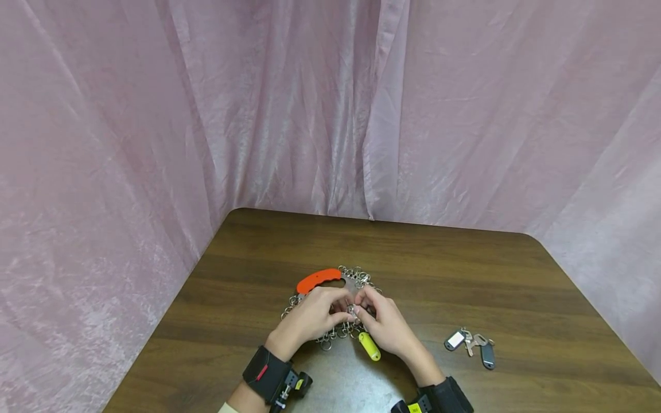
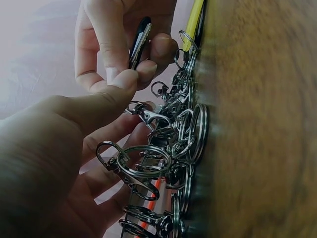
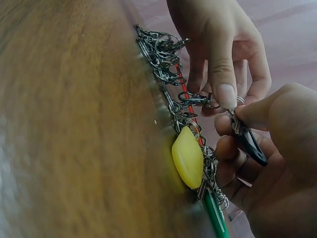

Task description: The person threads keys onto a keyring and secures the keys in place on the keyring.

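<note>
A large metal key-holder loop with an orange grip (image 1: 319, 279) lies on the table, its rim hung with many swivel clasps and split rings (image 2: 198, 134). My left hand (image 1: 312, 312) pinches one swivel clasp (image 3: 195, 100) between thumb and fingers. Opposite it, my right hand (image 1: 384, 324) grips a key with a black tag (image 3: 250, 145) by thumb and fingers, the key end close to the left thumb tip. A yellow key tag (image 1: 369, 346) hangs from the loop below the right hand. Beside it in the right wrist view is a green tag (image 3: 216, 213).
Right of the hands, two keys lie on the wooden table (image 1: 413, 264), one with a white-labelled dark tag (image 1: 455, 339), the other with a dark grey tag (image 1: 488, 355). A pink curtain (image 1: 310, 115) hangs behind the table's far edge.
</note>
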A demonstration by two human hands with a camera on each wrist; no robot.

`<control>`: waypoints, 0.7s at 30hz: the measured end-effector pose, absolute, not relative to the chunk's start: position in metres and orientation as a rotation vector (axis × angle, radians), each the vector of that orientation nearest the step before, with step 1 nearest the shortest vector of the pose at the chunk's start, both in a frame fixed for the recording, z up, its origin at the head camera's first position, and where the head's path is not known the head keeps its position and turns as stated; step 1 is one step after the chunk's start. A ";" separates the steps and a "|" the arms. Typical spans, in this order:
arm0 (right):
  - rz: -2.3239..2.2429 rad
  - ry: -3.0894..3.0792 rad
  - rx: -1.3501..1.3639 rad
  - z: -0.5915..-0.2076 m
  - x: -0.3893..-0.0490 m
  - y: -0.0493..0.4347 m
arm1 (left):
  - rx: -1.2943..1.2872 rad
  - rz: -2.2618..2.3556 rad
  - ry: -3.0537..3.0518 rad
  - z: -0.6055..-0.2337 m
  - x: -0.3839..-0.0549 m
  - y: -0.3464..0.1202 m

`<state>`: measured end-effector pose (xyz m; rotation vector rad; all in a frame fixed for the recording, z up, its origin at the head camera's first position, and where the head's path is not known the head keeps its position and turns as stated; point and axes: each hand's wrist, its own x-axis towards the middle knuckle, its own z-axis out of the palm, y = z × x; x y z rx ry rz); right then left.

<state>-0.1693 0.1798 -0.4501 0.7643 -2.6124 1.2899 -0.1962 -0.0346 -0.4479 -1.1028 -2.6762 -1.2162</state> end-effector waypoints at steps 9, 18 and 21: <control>1.277 -2.590 0.816 -0.453 -0.174 0.184 | -1.053 -1.181 -2.717 -0.448 -0.197 -0.032; 1.257 -2.542 0.793 -0.455 -0.175 0.183 | -1.044 -1.241 -2.685 -0.448 -0.197 -0.030; 1.248 -2.532 0.793 -0.455 -0.175 0.183 | -1.070 -1.210 -2.667 -0.448 -0.197 -0.030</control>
